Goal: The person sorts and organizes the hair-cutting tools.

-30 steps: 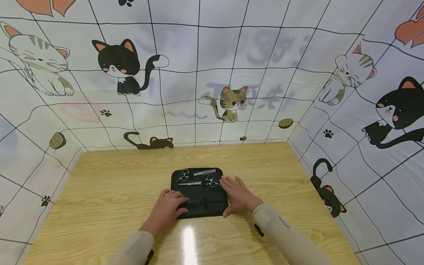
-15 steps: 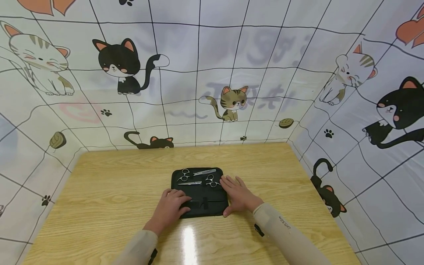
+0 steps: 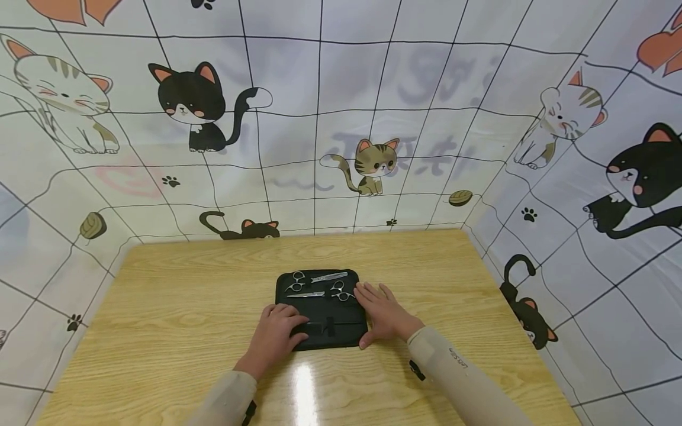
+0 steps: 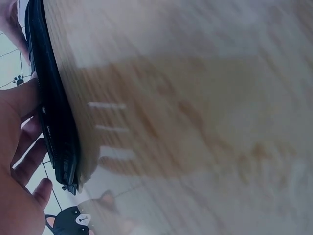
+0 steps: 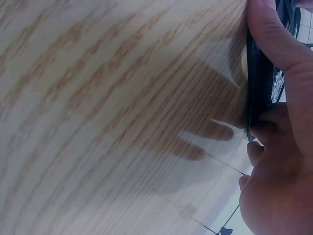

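A black scissors case [image 3: 319, 340] with a zip along its edge lies flat on the wooden table, between my two hands. On its far half are two pairs of silver hair scissors: the upper pair [image 3: 329, 276] points right and the lower pair [image 3: 305, 295] points left. My left hand [image 3: 273, 332] rests on the case's left side, fingers over the near-left part and thumb by the near edge. Along the right side lies my right hand [image 3: 388, 316], its fingers nearly straight and touching the edge. In the left wrist view the case [image 4: 56, 107] shows edge-on beside the left fingers.
The pale wooden table [image 3: 186, 296] extends around the case, with a light reflection near its front. White cloth walls [image 3: 288, 136] printed with cats and grid lines stand behind and at both sides. A strap with a black buckle [image 3: 417, 370] sits at the right sleeve.
My left hand has shifted slightly right, farther onto the case. The right hand, the case and the scissors stay where they were.
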Tool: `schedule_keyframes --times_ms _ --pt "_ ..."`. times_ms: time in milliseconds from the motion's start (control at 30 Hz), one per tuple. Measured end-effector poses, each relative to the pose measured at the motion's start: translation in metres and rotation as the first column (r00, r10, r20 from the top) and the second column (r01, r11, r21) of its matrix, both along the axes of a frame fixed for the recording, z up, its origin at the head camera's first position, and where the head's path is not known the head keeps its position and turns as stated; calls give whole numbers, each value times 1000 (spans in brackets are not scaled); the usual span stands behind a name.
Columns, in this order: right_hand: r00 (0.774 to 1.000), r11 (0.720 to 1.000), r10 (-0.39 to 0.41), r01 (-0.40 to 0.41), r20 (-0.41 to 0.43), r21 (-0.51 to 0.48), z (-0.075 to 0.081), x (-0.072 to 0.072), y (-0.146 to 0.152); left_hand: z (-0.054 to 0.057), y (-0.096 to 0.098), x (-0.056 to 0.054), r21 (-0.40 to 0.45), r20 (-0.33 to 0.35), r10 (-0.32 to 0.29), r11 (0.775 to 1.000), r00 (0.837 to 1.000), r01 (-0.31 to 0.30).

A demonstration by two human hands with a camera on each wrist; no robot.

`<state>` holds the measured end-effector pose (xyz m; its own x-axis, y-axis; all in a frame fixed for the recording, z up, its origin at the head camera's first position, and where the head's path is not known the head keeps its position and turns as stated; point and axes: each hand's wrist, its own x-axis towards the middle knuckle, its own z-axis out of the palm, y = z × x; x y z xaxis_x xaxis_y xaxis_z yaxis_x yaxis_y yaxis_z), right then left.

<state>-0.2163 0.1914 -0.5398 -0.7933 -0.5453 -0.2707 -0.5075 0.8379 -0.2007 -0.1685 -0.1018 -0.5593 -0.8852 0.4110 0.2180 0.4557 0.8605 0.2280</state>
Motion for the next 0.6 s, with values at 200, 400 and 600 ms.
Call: schedule_keyframes --times_ms 200,400,600 --pt "1000 1000 1 -1 -3 4 0 0 -1 1 4 1 25 18 12 1000 1000 -12" --pt "1000 1000 3 -3 -9 15 -1 -1 -1 2 7 3 40 19 27 999 999 -28" --pt "1000 1000 7 -7 -15 12 -3 -1 0 1 9 6 31 29 40 999 999 -41"
